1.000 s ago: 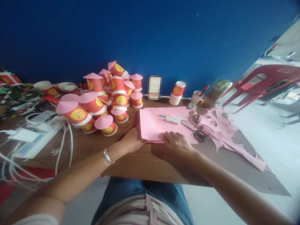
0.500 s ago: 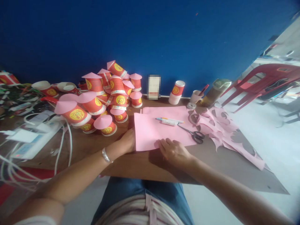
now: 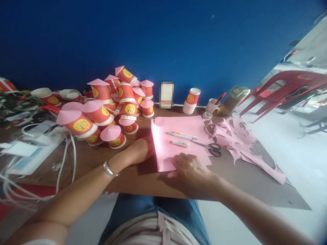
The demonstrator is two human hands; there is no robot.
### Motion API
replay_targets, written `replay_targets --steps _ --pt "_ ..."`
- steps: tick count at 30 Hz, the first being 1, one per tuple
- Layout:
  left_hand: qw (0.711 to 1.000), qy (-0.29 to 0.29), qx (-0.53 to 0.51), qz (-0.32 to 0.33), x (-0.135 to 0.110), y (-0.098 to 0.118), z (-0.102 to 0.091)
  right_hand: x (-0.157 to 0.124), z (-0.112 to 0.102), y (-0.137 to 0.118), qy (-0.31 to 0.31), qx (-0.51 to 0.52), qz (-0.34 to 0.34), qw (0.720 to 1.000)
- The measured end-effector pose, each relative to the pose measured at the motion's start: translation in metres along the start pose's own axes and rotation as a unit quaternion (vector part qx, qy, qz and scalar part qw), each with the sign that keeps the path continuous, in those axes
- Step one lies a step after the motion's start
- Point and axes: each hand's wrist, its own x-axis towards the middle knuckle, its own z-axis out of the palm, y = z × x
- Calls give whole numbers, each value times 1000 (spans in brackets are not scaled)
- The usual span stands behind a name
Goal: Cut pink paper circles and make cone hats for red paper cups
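Observation:
Pink paper (image 3: 184,126) lies on the table in front of me, its left edge bent upward. My left hand (image 3: 139,151), with a silver bangle on the wrist, is at that raised edge; its fingers are hidden behind the paper. At the front edge, my right hand (image 3: 191,168) has curled fingers on top of the paper and the thumb at its border. On the paper rest a glue stick (image 3: 181,143), two pens (image 3: 180,135) side by side, and scissors (image 3: 213,149) with dark handles, which reach past its right side.
Red paper-cup lanterns (image 3: 129,109) with pink cone tops are piled at left. White cables and a power strip (image 3: 35,153) lie nearer me. Pink offcuts (image 3: 236,139) spread rightward. A red-and-white cup stack (image 3: 192,100), tape roll (image 3: 207,115) and bottle (image 3: 234,100) stand behind.
The paper's left edge has bent up and shifted rightward. The glue stick has rolled toward me, apart from the pens. My right hand has moved slightly right and nearer me.

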Motion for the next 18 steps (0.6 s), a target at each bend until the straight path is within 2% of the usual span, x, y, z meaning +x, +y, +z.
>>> replay_targets --steps 1,3,4,6,9,11,13,15,18 --pt "1000 -27 2 11 -1 -3 -4 0 3 3 -3 10 -9 1000" --pt "998 -51 22 -16 -4 -7 -12 1 7 18 27 13 11 999" --pt "998 -39 20 -40 -6 -8 -15 2 9 29 47 9 25 999" --pt "996 25 -19 -83 -10 -7 -22 4 14 52 86 -5 83 993" --pt "977 118 -124 -128 -15 0 -29 5 25 77 77 -6 128 989" --pt "971 134 -151 -131 -16 9 -30 7 33 83 52 -8 130 990" --pt "978 138 -106 -112 -15 20 -29 10 39 84 22 2 118 993" --pt "987 136 -13 -88 -12 32 -28 16 42 84 -4 3 107 994" --pt "993 75 71 -50 -6 46 -25 28 40 87 -47 -32 94 994"
